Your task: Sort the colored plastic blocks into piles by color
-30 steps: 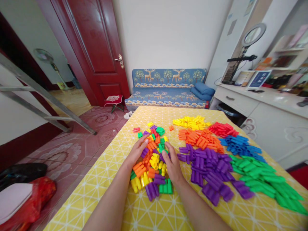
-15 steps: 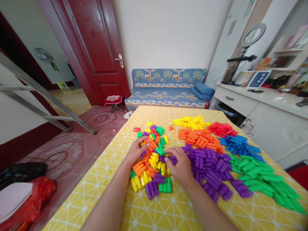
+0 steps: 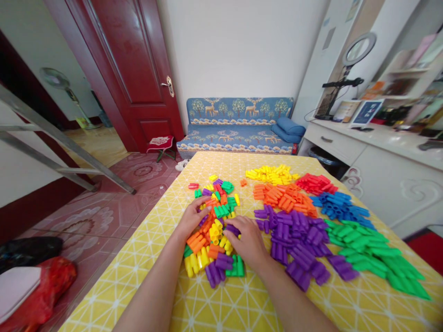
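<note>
A mixed pile of plastic tube-shaped building blocks in several colours lies before me on the table. My left hand (image 3: 192,218) rests at the pile's left side, thumb and fingers apart, beside orange blocks (image 3: 206,226). From the right, my right hand (image 3: 249,240) reaches into the pile, thumb and fingers closed around a purple block (image 3: 233,229); its fingertips are partly hidden. Just beyond lies a green block (image 3: 221,211), and yellow blocks (image 3: 216,232) sit between the hands. Nearer to me are a purple block (image 3: 215,274) and a green block (image 3: 236,266).
Sorted heaps of purple (image 3: 301,230), orange (image 3: 285,198), yellow (image 3: 272,174), red (image 3: 315,183), blue (image 3: 342,208) and green blocks (image 3: 374,253) spread to the right. A yellow patterned cloth (image 3: 221,309) covers the table. A blue sofa (image 3: 238,131) stands behind.
My right hand has moved left, deeper into the mixed pile. The green block near its fingertips has shifted left and away from me. My left hand stays nearly in place.
</note>
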The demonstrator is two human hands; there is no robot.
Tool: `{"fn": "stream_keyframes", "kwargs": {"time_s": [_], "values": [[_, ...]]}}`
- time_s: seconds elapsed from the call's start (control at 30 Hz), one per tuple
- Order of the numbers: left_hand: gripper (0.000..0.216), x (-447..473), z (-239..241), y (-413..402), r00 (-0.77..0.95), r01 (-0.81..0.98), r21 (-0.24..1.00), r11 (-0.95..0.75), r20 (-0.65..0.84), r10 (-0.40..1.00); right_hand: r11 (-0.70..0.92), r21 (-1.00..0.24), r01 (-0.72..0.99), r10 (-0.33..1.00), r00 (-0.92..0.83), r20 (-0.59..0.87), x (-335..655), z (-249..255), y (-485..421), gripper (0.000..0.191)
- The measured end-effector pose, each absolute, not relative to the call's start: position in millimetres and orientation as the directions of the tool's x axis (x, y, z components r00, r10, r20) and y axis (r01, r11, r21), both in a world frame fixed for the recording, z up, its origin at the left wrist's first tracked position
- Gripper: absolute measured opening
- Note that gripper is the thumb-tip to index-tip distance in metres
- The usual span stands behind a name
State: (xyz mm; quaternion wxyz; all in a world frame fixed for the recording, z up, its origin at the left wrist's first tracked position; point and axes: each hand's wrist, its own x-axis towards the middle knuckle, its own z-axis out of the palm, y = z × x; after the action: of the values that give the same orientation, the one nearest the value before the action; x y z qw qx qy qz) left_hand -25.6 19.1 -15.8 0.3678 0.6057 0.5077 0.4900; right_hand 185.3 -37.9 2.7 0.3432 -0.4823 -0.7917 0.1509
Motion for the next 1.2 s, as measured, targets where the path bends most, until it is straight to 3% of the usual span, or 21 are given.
{"fn": "stream_keyframes", "kwargs": {"time_s": [0.27, 0.43, 0.67, 0.8, 0.97, 1.2], "values": [[0.042, -27, -20, 21, -0.01, 0.221, 0.955, -0.198, 0.205, 0.979, 0.49, -0.387, 0.781, 0.793, -0.216, 0.569, 221, 21, -28, 0.02], [0.043, -27, -20, 21, -0.014, 0.211, 0.959, -0.188, 0.195, 0.981, 0.342, -0.249, 0.906, 0.825, -0.163, 0.542, 257, 23, -13, 0.015], [0.042, -27, -21, 22, -0.015, 0.209, 0.957, -0.202, 0.209, 0.978, 0.281, -0.177, 0.943, 0.821, -0.14, 0.554, 264, 0, -7, 0.017], [0.042, -27, -19, 21, -0.019, 0.205, 0.96, -0.192, 0.2, 0.98, 0.302, -0.238, 0.923, 0.814, -0.12, 0.569, 256, 8, -11, 0.018], [0.045, -26, -18, 21, -0.032, 0.155, 0.974, -0.165, 0.172, 0.985, 0.387, -0.447, 0.806, 0.89, -0.199, 0.411, 238, 22, -19, 0.025], [0.044, -24, -17, 20, -0.06, 0.091, 0.984, -0.152, 0.158, 0.986, 0.357, -0.41, 0.839, 0.934, -0.332, 0.133, 224, 24, -30, 0.024]]}}
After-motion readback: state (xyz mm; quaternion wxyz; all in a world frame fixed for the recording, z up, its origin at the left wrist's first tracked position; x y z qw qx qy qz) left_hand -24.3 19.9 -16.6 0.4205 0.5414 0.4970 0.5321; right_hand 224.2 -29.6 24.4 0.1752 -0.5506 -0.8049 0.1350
